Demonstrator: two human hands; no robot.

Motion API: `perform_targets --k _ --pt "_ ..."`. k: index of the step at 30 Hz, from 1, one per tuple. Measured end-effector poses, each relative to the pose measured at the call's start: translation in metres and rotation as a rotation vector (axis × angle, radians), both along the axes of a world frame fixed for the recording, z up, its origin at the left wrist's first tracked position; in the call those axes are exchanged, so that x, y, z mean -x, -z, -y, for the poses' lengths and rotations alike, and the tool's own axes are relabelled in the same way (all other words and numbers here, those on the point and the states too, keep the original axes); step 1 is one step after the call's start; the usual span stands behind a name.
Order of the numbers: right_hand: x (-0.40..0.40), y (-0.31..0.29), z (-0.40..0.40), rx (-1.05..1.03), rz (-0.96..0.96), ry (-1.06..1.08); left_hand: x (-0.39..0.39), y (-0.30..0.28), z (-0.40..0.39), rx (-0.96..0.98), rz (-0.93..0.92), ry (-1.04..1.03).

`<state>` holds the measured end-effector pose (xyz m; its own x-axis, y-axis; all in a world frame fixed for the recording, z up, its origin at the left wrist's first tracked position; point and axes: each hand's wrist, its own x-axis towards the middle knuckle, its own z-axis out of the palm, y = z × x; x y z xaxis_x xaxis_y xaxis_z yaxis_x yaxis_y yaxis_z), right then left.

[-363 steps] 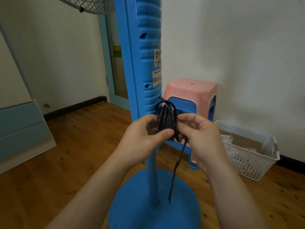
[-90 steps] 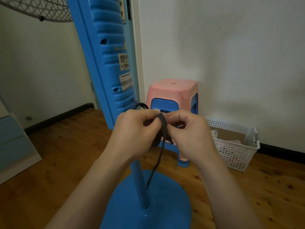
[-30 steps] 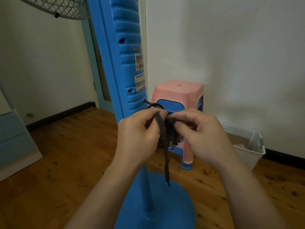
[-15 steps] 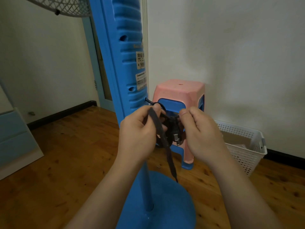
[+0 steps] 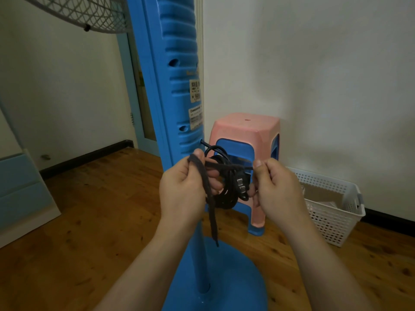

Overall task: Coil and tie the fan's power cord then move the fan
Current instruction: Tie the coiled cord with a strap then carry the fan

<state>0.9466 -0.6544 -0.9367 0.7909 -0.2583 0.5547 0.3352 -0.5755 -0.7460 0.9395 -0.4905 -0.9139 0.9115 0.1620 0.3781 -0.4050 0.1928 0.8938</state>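
Head view: the left hand (image 5: 183, 187) is curled around one end of a dark flat strap (image 5: 205, 178), which passes over the forefinger and hangs down past the wrist toward the fan base (image 5: 235, 279). The right hand (image 5: 277, 187) pinches the other end of the strap between thumb and forefinger. The length of strap between the two hands runs roughly level and looks taut, crossing the front of the coiled power cord (image 5: 225, 191).

The cord hangs in a bundle of several loops between the hands, just in front of the fan column (image 5: 177, 86). One strand leaves the top of the bundle and enters the column at its lower rear edge. The plug (image 5: 241, 186), with its metal pins facing the camera, lies against the right side of the bundle.

Status, judged from this arrangement:
1. Coiling: appears complete; no loose cord is seen on the floor.
2. Tying: in hand. The strap is around the bundle and both ends are being drawn apart, which suggests a first knot being cinched. Whether the knot is locked cannot be told; the crossing is partly hidden by the fingers.
3. Moving the fan: not yet begun. The base stands flat on the wooden floor (image 5: 89, 221).

Surroundings: a pink stool (image 5: 247, 131), stacked over a blue one, stands behind the column against the wall. A white perforated basket (image 5: 332, 212) sits to its right. The fan guard (image 5: 85, 12) shows at the upper left.
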Motion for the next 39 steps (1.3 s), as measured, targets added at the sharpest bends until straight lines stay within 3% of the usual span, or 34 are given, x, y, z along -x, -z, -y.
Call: perform_targets --k 7,16,29,34,39 --pt "-0.006 0.003 -0.004 0.058 -0.008 0.096 0.001 0.002 0.001 0.01 -0.014 -0.012" --pt "-0.007 0.007 -0.007 -0.166 0.01 0.034 0.005 -0.005 -0.002 0.019 0.066 0.061" --pt "-0.01 0.007 -0.007 -0.152 -0.021 0.043 0.001 -0.007 -0.017 0.001 0.028 0.116" --pt "-0.005 0.014 -0.005 -0.133 -0.039 0.017 -0.009 0.002 -0.034 -0.25 -0.007 0.269" --pt "-0.002 0.019 -0.006 -0.254 -0.03 -0.015 -0.016 0.011 -0.057 -0.452 -0.128 0.475"
